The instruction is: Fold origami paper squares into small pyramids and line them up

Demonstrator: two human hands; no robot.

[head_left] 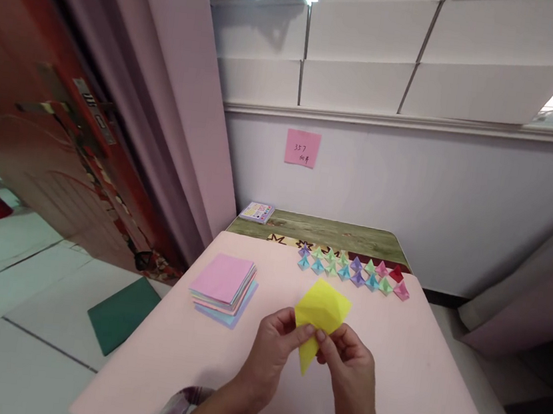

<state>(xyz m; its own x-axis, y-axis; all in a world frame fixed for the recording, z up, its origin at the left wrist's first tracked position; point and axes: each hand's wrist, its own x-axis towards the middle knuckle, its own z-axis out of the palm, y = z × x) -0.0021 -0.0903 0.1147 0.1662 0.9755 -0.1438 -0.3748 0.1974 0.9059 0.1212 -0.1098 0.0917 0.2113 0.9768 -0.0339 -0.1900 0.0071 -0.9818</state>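
Between my hands, above the table, is a partly folded sheet of yellow origami paper [322, 305], broad at the top and narrowing to a point at the bottom. My left hand [273, 348] grips its left side, thumb on the front face. My right hand [348, 363] pinches it from the right, with the thumb tips nearly touching at the middle. Fingers behind the paper are partly hidden. Beyond it, two rows of small folded paper pieces [344, 272] in purple, green, blue, pink and red stand near the table's far edge.
A stack of coloured paper squares [223, 278], pink on top, lies on the left of the pink-covered table [157, 360]. At the back left corner sits a packet [257, 213]. A pink note [302, 148] is on the wall. A green board [123, 314] lies on the floor left.
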